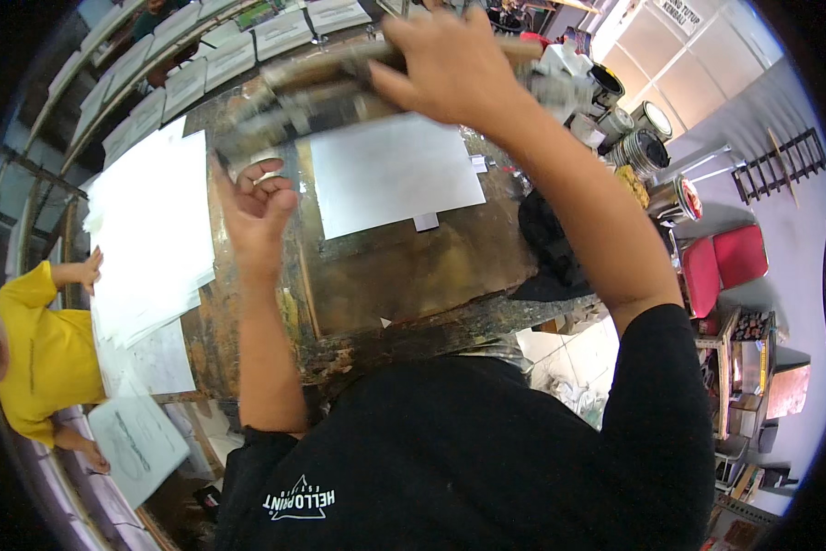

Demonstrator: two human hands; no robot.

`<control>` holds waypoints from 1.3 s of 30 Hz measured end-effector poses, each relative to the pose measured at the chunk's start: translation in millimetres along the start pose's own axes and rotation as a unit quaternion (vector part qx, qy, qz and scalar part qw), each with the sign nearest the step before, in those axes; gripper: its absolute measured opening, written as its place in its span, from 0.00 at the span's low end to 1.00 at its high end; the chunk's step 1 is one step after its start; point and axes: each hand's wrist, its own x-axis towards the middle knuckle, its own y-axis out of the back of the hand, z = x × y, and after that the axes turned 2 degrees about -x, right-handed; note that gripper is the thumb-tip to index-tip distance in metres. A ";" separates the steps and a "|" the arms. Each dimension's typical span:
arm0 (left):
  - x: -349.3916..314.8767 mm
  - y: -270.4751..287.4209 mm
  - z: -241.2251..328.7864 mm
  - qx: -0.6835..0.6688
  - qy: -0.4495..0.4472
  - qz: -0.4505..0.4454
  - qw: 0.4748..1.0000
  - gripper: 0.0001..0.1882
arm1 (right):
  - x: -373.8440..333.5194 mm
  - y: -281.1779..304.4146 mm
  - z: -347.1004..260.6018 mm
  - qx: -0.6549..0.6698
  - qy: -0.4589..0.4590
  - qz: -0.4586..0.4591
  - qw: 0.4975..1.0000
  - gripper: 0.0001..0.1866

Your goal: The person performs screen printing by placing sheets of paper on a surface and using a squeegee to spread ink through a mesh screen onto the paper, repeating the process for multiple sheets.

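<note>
A white sheet of paper (395, 174) lies on the worn, stained table (413, 266) before me, with small white tabs by its edges. Above its far edge is a tilted screen printing frame (316, 78) with a brown wooden bar, smeared by motion. My right hand (450, 69), blurred too, reaches across and grips this bar; some of its fingers are hard to make out. Close to the frame's near left corner, my left hand (261, 207) is raised with its index finger stretched out and the others loosely curled. No object shows in it.
A tall spread of white paper (151, 239) covers the table's left side. Beside it, a person in yellow (50, 344) rests one hand on the paper and holds a printed sheet (137, 445). Racks (183, 87) stand far left. Cans (638, 151) and black cloth (555, 243) are right.
</note>
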 end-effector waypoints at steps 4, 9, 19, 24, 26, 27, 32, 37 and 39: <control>-68.7 -7.3 -10.2 0.011 0.134 -0.031 0.990 0.57 | -80.3 -53.9 16.6 0.030 0.047 -0.164 0.985 0.30; -82.7 23.4 -83.8 0.306 0.070 -0.027 0.949 0.58 | -89.5 -130.0 -3.6 0.086 0.080 -0.154 0.981 0.29; -88.5 33.2 -100.7 0.467 0.025 -0.057 0.882 0.67 | -70.7 -186.2 -21.6 0.021 0.048 -0.064 0.997 0.10; -89.1 32.1 -100.1 0.446 0.019 -0.070 0.892 0.70 | 23.6 -243.1 24.6 0.020 0.045 -0.022 0.999 0.12; -86.4 29.5 -99.8 0.438 -0.001 -0.068 0.896 0.71 | 55.7 -266.4 42.5 0.019 0.057 0.054 0.997 0.15; -85.7 28.9 -102.0 0.432 0.000 -0.066 0.899 0.71 | 72.3 -276.0 52.1 0.001 0.051 0.052 0.997 0.18; -87.5 34.1 -100.7 0.430 -0.019 -0.057 0.901 0.70 | 113.9 -299.6 78.2 0.014 0.079 0.026 0.996 0.15; -83.9 37.2 -99.5 0.420 -0.046 -0.021 0.906 0.68 | 65.3 -231.3 47.5 0.045 0.100 -0.045 0.993 0.29; -86.3 33.2 -105.3 0.358 -0.046 -0.013 0.932 0.68 | 6.8 -175.6 28.0 0.090 0.089 -0.107 0.986 0.28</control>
